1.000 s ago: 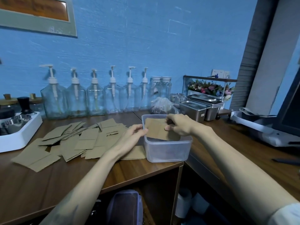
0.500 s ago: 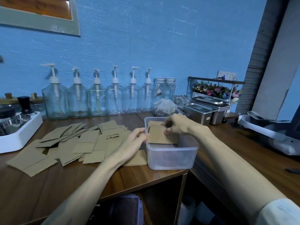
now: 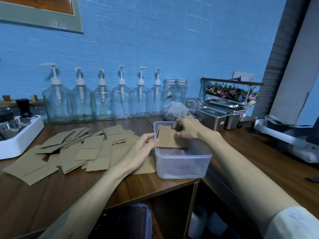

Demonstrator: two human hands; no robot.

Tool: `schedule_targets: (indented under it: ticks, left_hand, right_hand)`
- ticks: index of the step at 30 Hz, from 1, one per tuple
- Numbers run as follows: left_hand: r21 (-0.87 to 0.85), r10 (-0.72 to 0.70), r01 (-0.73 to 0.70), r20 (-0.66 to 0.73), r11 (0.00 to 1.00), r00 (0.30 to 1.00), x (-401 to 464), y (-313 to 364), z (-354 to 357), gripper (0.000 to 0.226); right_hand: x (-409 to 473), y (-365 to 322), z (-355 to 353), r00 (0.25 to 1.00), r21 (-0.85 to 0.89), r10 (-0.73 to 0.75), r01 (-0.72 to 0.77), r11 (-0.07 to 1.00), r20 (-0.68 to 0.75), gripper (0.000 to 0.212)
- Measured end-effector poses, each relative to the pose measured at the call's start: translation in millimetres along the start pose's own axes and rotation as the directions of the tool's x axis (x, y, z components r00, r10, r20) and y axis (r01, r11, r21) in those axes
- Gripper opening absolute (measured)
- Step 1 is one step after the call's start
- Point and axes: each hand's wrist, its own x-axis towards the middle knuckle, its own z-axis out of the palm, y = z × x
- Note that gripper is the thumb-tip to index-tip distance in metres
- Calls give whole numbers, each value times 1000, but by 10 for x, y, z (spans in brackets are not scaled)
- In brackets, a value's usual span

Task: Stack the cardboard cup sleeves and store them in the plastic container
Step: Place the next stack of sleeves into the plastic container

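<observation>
Head view: I am watching the right hand (image 3: 188,130) pinching a small stack of cup sleeves (image 3: 170,138) by its upper edge, holding it upright inside the plastic container (image 3: 183,163), against the left wall. The left hand (image 3: 143,147) is resting on the container's left rim with fingers relaxed, touching the stack's edge, probably squaring it so it stands flush. Many loose sleeves (image 3: 89,149) are lying scattered on the wooden counter (image 3: 51,192) just beside the container, so I am judging the task far from finished.

Dim bluish light; wide-angle edge warping
</observation>
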Motion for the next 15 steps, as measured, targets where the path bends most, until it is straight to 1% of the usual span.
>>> schedule_targets:
  ticks: [4,11,15]
  left_hand:
    - [45,-12,14,-33,999,999,-9,12,-41,40]
    - [70,23,-11,-166,997,986,-6,6,-83,35]
    - [118,53,-29,-206,993,977,-8,-39,-104,21]
  right_hand:
    - [-8,-15,-28,1000,48,3,-3,999,-7,35]
    - [-55,-42,-83,999,56,-30,32,998,-35,36]
    - [-71,-85,-167,998,93,-38,43,995,-56,36]
